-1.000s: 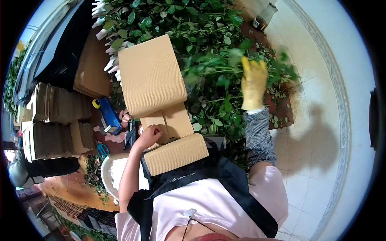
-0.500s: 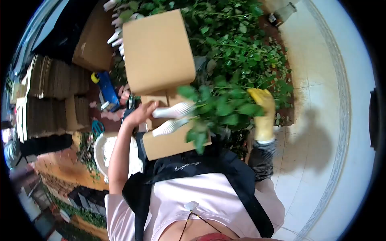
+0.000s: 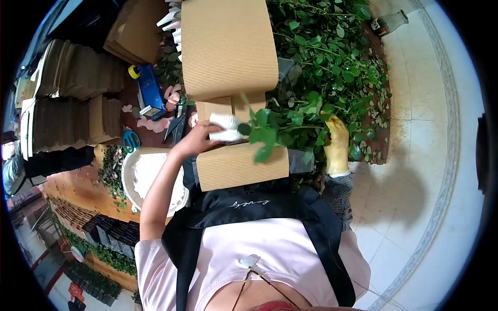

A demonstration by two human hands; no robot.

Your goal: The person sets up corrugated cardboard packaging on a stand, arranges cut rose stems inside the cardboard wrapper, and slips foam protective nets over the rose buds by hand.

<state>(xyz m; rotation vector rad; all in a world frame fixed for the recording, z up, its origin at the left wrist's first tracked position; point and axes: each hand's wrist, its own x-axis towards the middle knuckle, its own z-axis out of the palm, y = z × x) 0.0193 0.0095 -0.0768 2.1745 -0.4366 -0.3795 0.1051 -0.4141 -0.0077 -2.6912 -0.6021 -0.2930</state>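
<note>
My left hand [image 3: 199, 139], bare, closes its fingers on the white sleeved heads [image 3: 226, 122] of a few roses; the blooms inside are hidden. Their leafy green stems [image 3: 270, 136] run to the right over a corrugated cardboard sheet [image 3: 244, 167]. At the other end, my right hand [image 3: 336, 145] in a yellow glove is closed around the stems. The lower flap of cardboard lies in front of my black apron [image 3: 244, 207], and a larger corrugated piece [image 3: 228, 46] stands beyond the flowers.
A heap of leafy stems [image 3: 332, 57] covers the right side. To the left are stacked cardboard [image 3: 78, 72], a blue tape dispenser [image 3: 150, 90], teal scissors [image 3: 131, 140], pink petals [image 3: 153, 124] and a white tub [image 3: 129, 179]. A glass bottle [image 3: 391, 23] lies at upper right.
The sleeved heads and my left hand have moved up and right, over the cardboard. My gloved hand stays on the stems. The view has shifted slightly.
</note>
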